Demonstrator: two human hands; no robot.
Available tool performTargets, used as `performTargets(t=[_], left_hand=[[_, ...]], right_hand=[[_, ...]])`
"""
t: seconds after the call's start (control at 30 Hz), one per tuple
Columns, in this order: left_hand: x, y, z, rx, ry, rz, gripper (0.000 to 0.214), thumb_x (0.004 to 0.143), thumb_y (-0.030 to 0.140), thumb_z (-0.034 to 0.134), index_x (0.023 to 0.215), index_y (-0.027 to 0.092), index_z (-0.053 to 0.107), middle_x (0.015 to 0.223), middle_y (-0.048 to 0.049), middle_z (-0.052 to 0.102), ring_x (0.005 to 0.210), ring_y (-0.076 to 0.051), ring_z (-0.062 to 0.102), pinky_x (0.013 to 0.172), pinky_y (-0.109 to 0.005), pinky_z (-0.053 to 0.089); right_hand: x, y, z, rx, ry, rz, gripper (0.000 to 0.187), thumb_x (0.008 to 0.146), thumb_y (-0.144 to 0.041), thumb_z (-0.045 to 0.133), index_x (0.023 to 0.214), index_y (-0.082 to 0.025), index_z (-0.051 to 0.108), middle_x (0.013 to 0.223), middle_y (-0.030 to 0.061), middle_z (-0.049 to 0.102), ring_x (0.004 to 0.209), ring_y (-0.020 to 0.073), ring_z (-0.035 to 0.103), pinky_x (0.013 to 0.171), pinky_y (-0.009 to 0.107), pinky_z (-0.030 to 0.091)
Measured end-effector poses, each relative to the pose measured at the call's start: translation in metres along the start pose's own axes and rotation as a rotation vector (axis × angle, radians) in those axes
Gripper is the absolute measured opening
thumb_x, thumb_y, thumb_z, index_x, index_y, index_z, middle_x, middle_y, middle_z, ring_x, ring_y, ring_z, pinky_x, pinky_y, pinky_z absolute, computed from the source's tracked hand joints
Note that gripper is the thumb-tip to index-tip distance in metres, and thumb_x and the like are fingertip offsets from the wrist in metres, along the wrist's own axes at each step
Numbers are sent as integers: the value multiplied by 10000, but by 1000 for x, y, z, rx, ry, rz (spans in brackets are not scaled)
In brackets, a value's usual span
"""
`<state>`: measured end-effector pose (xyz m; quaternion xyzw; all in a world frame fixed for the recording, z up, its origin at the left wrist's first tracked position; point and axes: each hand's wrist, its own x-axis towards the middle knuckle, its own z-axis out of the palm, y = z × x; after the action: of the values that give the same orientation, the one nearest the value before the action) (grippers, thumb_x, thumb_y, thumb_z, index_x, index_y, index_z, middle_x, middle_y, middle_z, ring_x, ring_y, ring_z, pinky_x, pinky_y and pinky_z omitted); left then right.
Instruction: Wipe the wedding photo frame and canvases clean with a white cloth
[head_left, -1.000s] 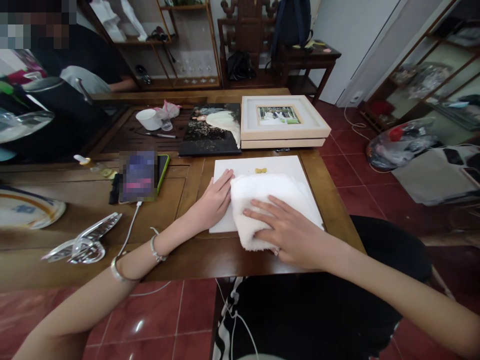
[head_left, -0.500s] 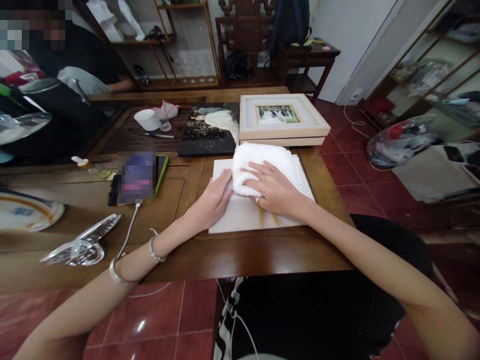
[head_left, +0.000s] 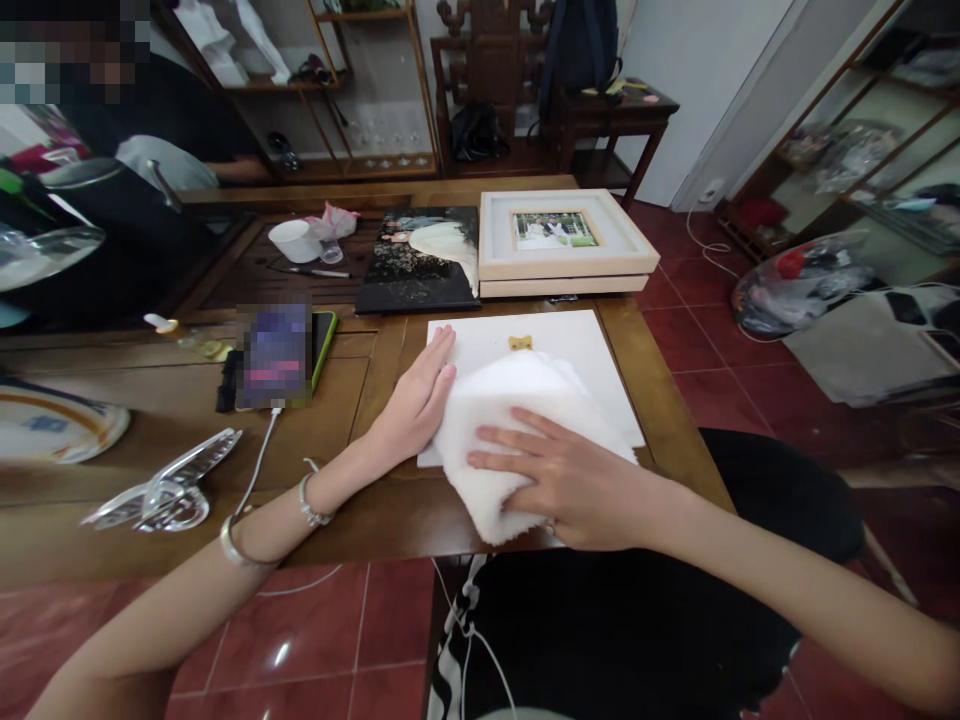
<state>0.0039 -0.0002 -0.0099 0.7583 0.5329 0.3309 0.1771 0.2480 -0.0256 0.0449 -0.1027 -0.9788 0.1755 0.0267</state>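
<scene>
Left hand: the left hand is laid flat on the left edge of the white board, palm down. Its fingers are stretched out and held together, and nothing is gripped.
Right hand: the right hand is pressed palm down on the white cloth. Its fingers are spread and extended, so the cloth is pushed on rather than clasped. A ring is seen on one finger.
White cloth: a folded, fluffy cloth is spread over the near half of the board. Its near corner passes the board's edge and reaches close to the near edge of the table. Its left side is touched by the left hand.
White board: it is laid flat on the wooden table directly in front of the person. A small brass hanger is fixed near its far edge, just beyond the cloth.
Wrist: two bracelets are worn on the left forearm.
Behind the board: a pale framed photo is set on the table, with a dark photo print just beside it on the left.
Left of the board: a phone is propped with a white cable plugged in. A plate and a clear plastic piece are placed further left.
Far side: a white cup is set near the print. Another person's arm is rested at the table's far left.
</scene>
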Motion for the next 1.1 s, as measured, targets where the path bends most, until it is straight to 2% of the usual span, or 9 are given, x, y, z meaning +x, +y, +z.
performTargets(t=[0.13, 0.3, 0.4, 0.53, 0.67, 0.8, 0.9, 1.1], left_hand=[[0, -1, 1, 54, -84, 18, 543, 1042, 422, 234, 1440, 116, 440, 1562, -156, 370, 1465, -253, 308, 1208, -475, 244], [-1, -6, 5, 156, -205, 38, 509, 1024, 347, 299, 1413, 64, 463, 1575, -203, 321, 1483, -299, 245, 1200, -506, 236], [-2, -9, 6, 178, -228, 48, 501, 1019, 319, 316, 1455, 89, 405, 1593, -189, 289, 1495, -296, 201, 1195, -547, 207], [-3, -9, 6, 185, -246, 58, 497, 1022, 304, 308, 1471, 100, 375, 1597, -191, 278, 1500, -297, 179, 1195, -556, 185], [-3, -9, 5, 187, -253, 65, 499, 1022, 303, 302, 1472, 97, 367, 1594, -200, 279, 1501, -296, 175, 1194, -552, 186], [-3, -10, 4, 185, -251, 71, 496, 1022, 307, 308, 1480, 123, 359, 1598, -190, 276, 1500, -302, 171, 1191, -559, 182], [-3, -10, 4, 179, -248, 71, 495, 1020, 306, 316, 1485, 142, 354, 1597, -183, 282, 1498, -306, 177, 1188, -560, 193], [-3, -8, 4, 184, -255, 63, 497, 1021, 304, 307, 1475, 112, 362, 1595, -200, 276, 1499, -308, 173, 1190, -558, 187]], right_hand=[[-18, 1, -15, 62, -3, 84, 407, 723, -30, 562, 1063, -207, 702, 1468, 81, 519, 1438, 219, 357, 1218, 496, 212], [-28, 26, -25, 23, 36, 192, 460, 703, -8, 494, 1081, -204, 669, 1483, 102, 497, 1411, 223, 402, 1191, 523, 270], [-24, 48, -27, -34, 112, 278, 430, 721, -17, 482, 1069, -196, 660, 1463, 113, 517, 1368, 245, 461, 1163, 527, 324], [-12, 76, -27, -94, 207, 347, 440, 739, -18, 473, 1095, -209, 644, 1416, 99, 566, 1359, 262, 471, 1137, 543, 357], [-4, 85, -19, -153, 276, 370, 429, 765, -24, 479, 1135, -172, 638, 1405, 158, 564, 1377, 277, 449, 1141, 543, 342], [-7, 71, -12, -158, 281, 369, 424, 737, -23, 510, 1116, -145, 656, 1450, 204, 505, 1390, 307, 427, 1149, 568, 318], [-16, 50, -14, -113, 247, 366, 431, 699, -8, 515, 1065, -168, 678, 1439, 177, 526, 1382, 309, 438, 1146, 577, 330], [-42, 0, -22, -21, 114, 346, 384, 666, -3, 509, 936, -208, 690, 1391, 119, 587, 1392, 267, 431, 1161, 519, 347]])
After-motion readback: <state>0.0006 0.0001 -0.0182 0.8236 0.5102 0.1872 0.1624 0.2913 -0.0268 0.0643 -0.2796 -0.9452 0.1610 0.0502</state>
